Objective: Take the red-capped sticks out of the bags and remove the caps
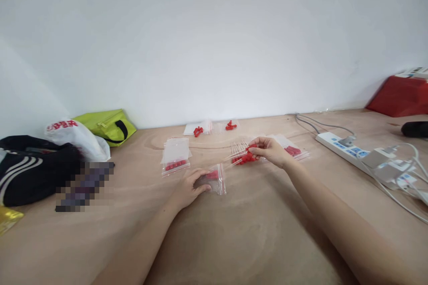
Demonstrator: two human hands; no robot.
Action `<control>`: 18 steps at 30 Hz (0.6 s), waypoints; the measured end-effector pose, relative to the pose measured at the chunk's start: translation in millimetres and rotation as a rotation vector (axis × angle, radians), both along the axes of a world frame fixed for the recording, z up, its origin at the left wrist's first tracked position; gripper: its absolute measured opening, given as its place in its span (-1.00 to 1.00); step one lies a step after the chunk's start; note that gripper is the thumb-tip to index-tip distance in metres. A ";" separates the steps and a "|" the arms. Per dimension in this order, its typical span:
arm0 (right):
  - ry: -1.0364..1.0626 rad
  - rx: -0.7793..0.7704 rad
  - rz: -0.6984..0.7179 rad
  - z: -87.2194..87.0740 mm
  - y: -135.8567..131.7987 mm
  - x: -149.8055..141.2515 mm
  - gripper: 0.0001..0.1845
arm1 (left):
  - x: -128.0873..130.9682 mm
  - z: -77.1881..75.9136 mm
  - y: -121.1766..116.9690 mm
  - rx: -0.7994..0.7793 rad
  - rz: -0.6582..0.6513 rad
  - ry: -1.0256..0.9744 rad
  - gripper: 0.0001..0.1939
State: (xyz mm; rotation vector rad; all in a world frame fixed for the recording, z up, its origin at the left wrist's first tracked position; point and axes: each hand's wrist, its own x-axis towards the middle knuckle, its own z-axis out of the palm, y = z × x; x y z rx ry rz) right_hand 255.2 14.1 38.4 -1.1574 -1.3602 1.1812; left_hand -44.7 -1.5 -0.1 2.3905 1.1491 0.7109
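Observation:
My left hand [196,188] is closed on a small clear zip-lock bag [219,182], thumb on the near side and fingers on the far side. Something red [211,174] shows inside it. To the right, my right hand [267,150] pinches a red-tipped stick [251,147] between thumb and fingertips. Below and beside those fingers lies a pile of thin pale sticks with red ends [243,157], shafts pointing left and away. What exactly the red ends are is too small to tell. A bag with red pieces [292,150] lies just behind my right wrist.
Stacked zip-lock bags [176,151] with red pieces lie left of centre. Two red clusters [198,131] [230,125] rest on bags near the wall. A power strip [347,151] with chargers and cables lies right; black [40,169], white [78,138] and green bags [107,127] stand left.

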 end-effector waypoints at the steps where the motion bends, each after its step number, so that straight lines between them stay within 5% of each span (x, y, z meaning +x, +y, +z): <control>1: 0.010 0.025 -0.051 -1.9 2.7 -1.0 -0.70 | 0.1 -0.2 0.0 0.003 0.005 0.001 -0.65; 6: -0.038 0.204 -0.269 -27.5 18.6 -27.2 -0.77 | 0.9 1.3 -1.2 0.013 0.027 0.011 -0.64; 12: -0.420 0.459 -0.374 -45.3 24.3 -44.9 -0.84 | 1.3 3.0 -1.4 0.020 0.006 0.022 -0.64; 18: -0.922 0.606 -0.262 -48.8 19.3 -48.6 -0.72 | 2.6 5.3 -2.4 0.011 -0.001 0.020 -0.65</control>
